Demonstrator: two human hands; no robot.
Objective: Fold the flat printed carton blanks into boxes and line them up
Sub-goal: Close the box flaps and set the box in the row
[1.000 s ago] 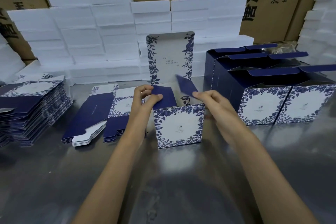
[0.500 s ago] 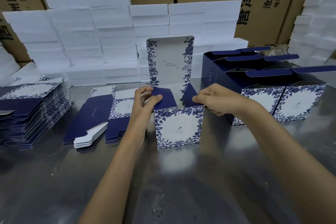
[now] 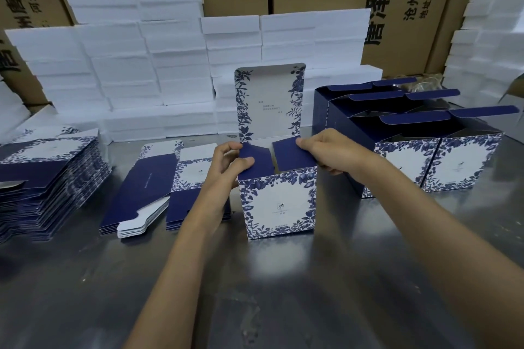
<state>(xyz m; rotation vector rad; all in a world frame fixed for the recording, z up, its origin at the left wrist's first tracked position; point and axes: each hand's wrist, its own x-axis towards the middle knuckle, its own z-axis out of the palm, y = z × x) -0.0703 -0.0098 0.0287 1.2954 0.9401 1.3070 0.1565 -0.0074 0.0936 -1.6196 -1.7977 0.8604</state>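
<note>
- The box [image 3: 279, 201] is standing upright on the steel desk [image 3: 255, 292], in the middle, with its tall lid [image 3: 270, 102] still up at the back.
- The left hand [image 3: 226, 163] is pinching the left flap [image 3: 253, 161] between thumb and fingers, keeping it bent inward over the opening.
- The right hand [image 3: 326, 150] is now gripping the right flap [image 3: 292, 154] and has brought it down; a second ago that flap was sticking up loose, off the fingers.
- With both dust flaps nearly meeting, the lid looks ready to be tucked down next, I would say.
- Finished boxes [image 3: 433, 161] are lining up just to the right, tops open.
- Flat blanks [image 3: 51, 178] are waiting in a stack at the left, more [image 3: 158, 184] beside the left forearm.
- White foam blocks [image 3: 141, 65] are piled behind.
</note>
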